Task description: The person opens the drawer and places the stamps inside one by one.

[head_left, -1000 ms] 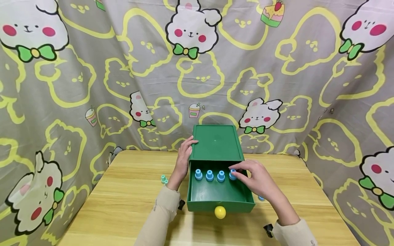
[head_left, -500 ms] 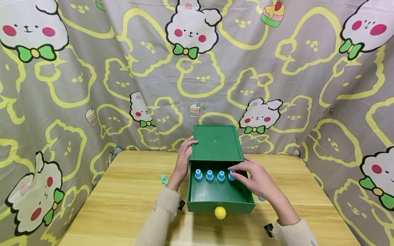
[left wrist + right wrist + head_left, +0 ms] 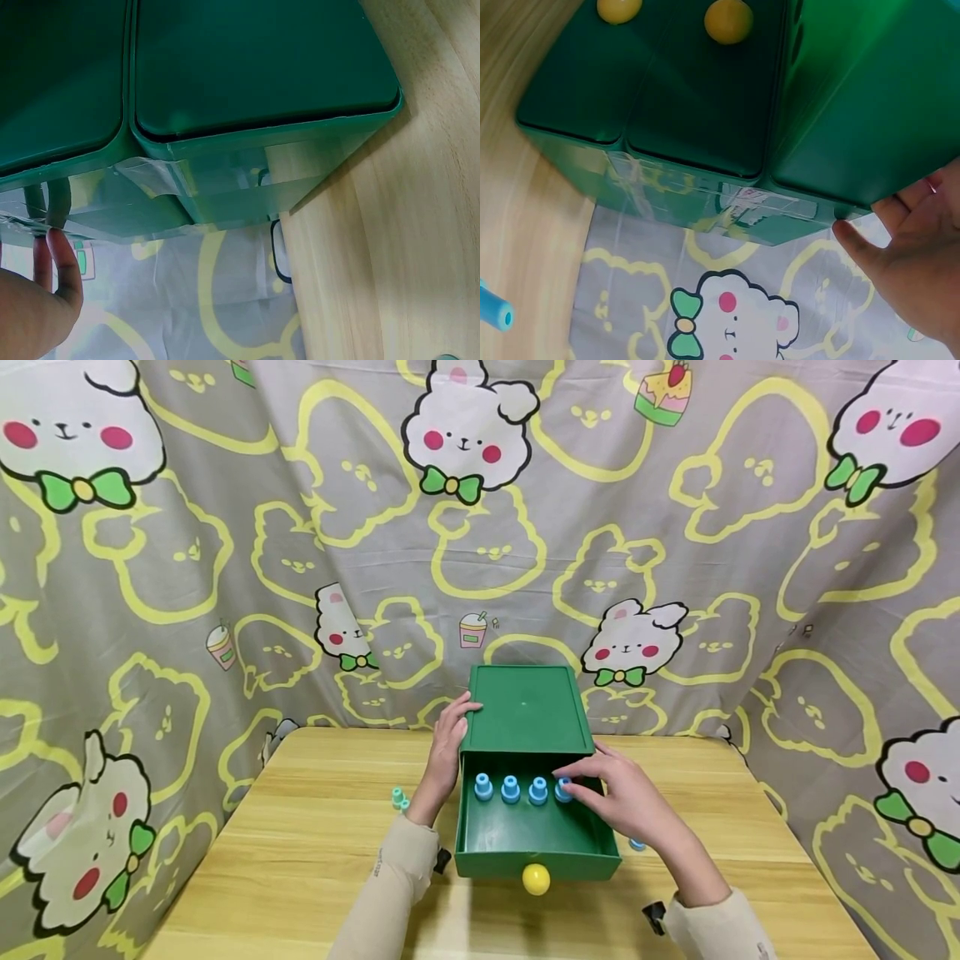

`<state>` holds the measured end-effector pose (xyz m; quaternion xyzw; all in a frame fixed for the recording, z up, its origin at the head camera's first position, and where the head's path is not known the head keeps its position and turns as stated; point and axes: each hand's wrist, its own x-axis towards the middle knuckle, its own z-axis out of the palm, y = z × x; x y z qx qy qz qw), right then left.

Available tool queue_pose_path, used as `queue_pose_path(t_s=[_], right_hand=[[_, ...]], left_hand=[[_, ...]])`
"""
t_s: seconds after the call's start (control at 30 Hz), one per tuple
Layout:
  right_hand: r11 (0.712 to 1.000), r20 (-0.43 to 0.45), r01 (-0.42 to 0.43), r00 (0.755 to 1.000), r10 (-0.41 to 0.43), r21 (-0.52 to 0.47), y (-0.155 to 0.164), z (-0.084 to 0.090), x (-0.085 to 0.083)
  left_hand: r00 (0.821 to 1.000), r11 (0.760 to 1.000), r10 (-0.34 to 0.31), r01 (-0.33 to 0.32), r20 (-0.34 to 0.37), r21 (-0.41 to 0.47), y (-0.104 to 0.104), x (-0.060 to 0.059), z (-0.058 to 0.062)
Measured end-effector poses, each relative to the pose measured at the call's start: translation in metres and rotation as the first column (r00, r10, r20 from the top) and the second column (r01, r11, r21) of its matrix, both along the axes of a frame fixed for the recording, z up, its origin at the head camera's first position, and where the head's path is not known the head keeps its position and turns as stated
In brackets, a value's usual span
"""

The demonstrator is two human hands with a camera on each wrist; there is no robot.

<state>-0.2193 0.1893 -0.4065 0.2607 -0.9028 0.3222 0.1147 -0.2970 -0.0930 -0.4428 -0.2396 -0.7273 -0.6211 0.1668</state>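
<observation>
Your right hand (image 3: 626, 795) hides most of the fourth blue peg (image 3: 562, 789), fingertips pinching it in the open drawer (image 3: 536, 839) beside three other pegs. Your left hand (image 3: 446, 753) lies flat, fingers straight, against the green box (image 3: 525, 710). A small teal piece (image 3: 400, 797) is too small to identify. The wooden worktop (image 3: 300, 860) sits before a bunny-print curtain (image 3: 225, 527).

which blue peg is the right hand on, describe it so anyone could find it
Start at the green box on the wooden table and look into its open drawer. Four blue pegs stand in a row there. It is the rightmost peg, the only one under the right hand.
</observation>
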Motion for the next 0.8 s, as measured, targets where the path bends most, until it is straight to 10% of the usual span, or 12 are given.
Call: queue_pose_path(t_s=[0.8], right_hand=[[0.995, 0.060, -0.032, 0.998, 0.026, 0.098, -0.0021, 0.0079, -0.0030]], left_hand=[[1.000, 1.000, 0.010, -0.010, -0.001, -0.010, 0.0002, -0.0005, 0.0008]])
